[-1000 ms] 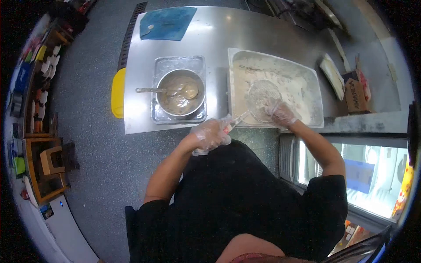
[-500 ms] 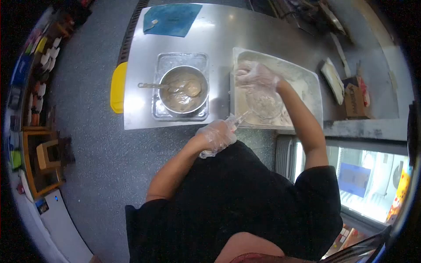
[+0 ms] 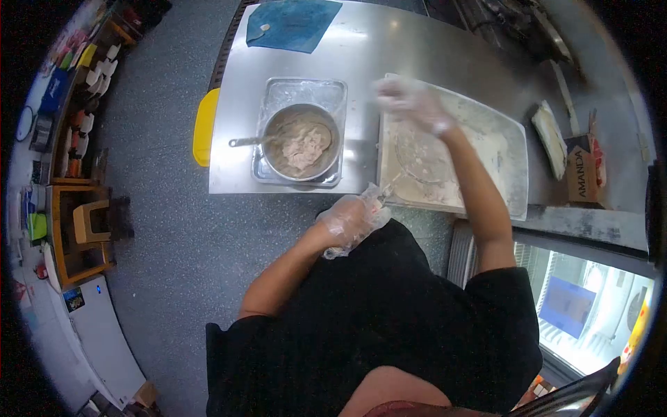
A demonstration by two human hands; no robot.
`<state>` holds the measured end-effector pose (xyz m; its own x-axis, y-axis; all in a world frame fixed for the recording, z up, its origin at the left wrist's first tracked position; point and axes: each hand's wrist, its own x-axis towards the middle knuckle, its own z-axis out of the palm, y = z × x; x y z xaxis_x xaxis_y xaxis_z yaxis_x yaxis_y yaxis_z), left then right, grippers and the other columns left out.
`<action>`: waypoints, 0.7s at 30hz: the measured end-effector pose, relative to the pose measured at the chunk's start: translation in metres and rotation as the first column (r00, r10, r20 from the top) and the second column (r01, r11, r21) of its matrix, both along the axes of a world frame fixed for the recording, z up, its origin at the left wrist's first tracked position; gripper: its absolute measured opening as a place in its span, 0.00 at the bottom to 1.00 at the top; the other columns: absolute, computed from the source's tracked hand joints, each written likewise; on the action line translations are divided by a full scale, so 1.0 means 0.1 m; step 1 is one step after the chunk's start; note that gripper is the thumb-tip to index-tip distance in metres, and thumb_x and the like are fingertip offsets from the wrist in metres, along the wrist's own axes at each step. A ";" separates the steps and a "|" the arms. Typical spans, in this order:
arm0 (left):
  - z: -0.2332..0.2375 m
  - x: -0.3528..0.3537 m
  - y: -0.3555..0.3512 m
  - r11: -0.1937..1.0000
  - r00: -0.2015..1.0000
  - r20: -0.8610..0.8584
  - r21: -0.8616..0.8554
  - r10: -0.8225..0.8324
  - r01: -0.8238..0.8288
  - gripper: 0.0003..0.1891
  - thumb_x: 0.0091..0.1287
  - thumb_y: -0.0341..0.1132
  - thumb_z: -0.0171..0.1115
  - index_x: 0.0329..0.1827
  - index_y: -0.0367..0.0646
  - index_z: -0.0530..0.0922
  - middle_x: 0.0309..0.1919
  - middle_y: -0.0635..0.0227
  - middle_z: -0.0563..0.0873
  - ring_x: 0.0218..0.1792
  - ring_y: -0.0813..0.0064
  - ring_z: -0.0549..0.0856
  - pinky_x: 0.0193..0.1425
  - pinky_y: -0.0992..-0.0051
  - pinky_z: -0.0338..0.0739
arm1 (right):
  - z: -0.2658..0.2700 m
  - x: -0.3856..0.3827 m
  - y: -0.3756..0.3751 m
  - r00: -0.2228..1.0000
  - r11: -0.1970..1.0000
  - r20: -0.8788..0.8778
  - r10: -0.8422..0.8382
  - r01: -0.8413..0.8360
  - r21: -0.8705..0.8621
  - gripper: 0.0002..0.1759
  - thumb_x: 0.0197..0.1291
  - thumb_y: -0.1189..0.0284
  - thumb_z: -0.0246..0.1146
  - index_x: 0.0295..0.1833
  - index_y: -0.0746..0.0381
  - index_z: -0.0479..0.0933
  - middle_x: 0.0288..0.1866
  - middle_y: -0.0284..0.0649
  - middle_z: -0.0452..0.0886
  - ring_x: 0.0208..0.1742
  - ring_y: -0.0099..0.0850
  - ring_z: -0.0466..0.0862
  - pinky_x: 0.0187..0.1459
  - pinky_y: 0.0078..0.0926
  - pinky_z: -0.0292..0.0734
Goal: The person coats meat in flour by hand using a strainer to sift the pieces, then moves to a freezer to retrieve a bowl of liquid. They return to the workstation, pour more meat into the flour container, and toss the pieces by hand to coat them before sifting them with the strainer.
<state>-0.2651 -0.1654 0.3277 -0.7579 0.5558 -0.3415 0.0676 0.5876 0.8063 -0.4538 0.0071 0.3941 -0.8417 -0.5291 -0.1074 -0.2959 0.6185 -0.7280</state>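
My left hand (image 3: 351, 219), in a clear plastic glove, is closed on the handle of a round wire strainer (image 3: 421, 158). The strainer lies over the near left part of a large tray of white powder (image 3: 497, 149), with some powder in it. My gloved right hand (image 3: 411, 104) is above the tray's far left part, smeared by motion; whether it holds anything cannot be made out. To the left, a metal bowl (image 3: 269, 163) holds pale, lumpy, pinkish food (image 3: 306, 146), and a ladle handle (image 3: 243, 142) sticks out over its left rim.
The bowl stands on a clear rectangular tray (image 3: 338, 90) on the steel table (image 3: 233, 170). A blue sheet (image 3: 295, 26) lies at the far left, and a yellow lid-like object (image 3: 204, 128) is beside the left edge. Right are a white packet (image 3: 549, 139) and a cardboard box (image 3: 580, 174).
My right hand has moved up and away from the strainer. The pinkish lumps now show in the bowl, where the ladle's round end was visible before. The whole view has shifted slightly.
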 end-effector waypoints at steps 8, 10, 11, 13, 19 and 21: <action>0.00 0.07 0.30 0.907 0.917 -0.183 -0.171 0.354 -0.385 0.24 0.69 0.40 0.56 0.68 0.50 0.68 0.33 0.51 0.84 0.30 0.55 0.82 0.35 0.61 0.74 | -1.41 -0.13 3.06 0.931 0.419 -0.136 -0.337 0.278 0.864 0.31 0.63 0.44 0.52 0.58 0.57 0.78 0.45 0.49 0.84 0.42 0.40 0.83 0.49 0.39 0.76; -0.09 0.11 0.38 0.873 0.869 -0.210 -0.106 0.448 -0.476 0.24 0.69 0.40 0.56 0.68 0.51 0.69 0.31 0.52 0.83 0.28 0.56 0.82 0.33 0.62 0.74 | -1.51 0.12 2.97 0.923 0.520 -0.254 -0.290 0.374 0.768 0.34 0.64 0.39 0.44 0.59 0.50 0.77 0.48 0.53 0.81 0.48 0.46 0.81 0.60 0.43 0.68; -0.14 0.14 0.40 0.810 0.794 -0.226 -0.034 0.564 -0.585 0.23 0.69 0.39 0.56 0.67 0.52 0.70 0.30 0.52 0.83 0.27 0.57 0.81 0.31 0.62 0.73 | -1.74 0.04 2.97 0.930 0.615 -0.160 -0.330 0.340 0.712 0.44 0.58 0.33 0.45 0.66 0.58 0.69 0.58 0.54 0.74 0.58 0.45 0.75 0.65 0.42 0.63; -0.57 0.21 0.34 0.787 0.755 -0.316 -0.038 0.575 -0.615 0.23 0.69 0.38 0.56 0.67 0.53 0.70 0.29 0.53 0.82 0.25 0.60 0.79 0.30 0.62 0.72 | -1.72 0.03 2.64 0.914 0.726 0.039 -0.404 0.294 0.622 0.56 0.54 0.28 0.45 0.71 0.67 0.60 0.68 0.57 0.67 0.68 0.46 0.69 0.70 0.43 0.58; 0.07 0.25 0.96 0.691 0.712 -0.424 -0.235 0.560 -0.684 0.21 0.69 0.38 0.57 0.66 0.52 0.72 0.27 0.55 0.83 0.21 0.64 0.76 0.27 0.63 0.71 | -1.39 0.44 1.94 0.998 0.656 0.068 0.000 -0.051 0.753 0.42 0.60 0.42 0.53 0.63 0.71 0.70 0.56 0.59 0.77 0.60 0.52 0.76 0.61 0.45 0.69; 0.06 0.28 1.12 0.662 0.676 -0.423 -0.209 0.603 -0.720 0.21 0.69 0.39 0.57 0.65 0.52 0.73 0.25 0.56 0.83 0.20 0.64 0.76 0.26 0.63 0.70 | -1.56 0.47 1.91 0.995 0.652 0.035 0.090 -0.085 0.753 0.34 0.59 0.49 0.56 0.54 0.70 0.76 0.51 0.57 0.80 0.55 0.50 0.79 0.56 0.44 0.73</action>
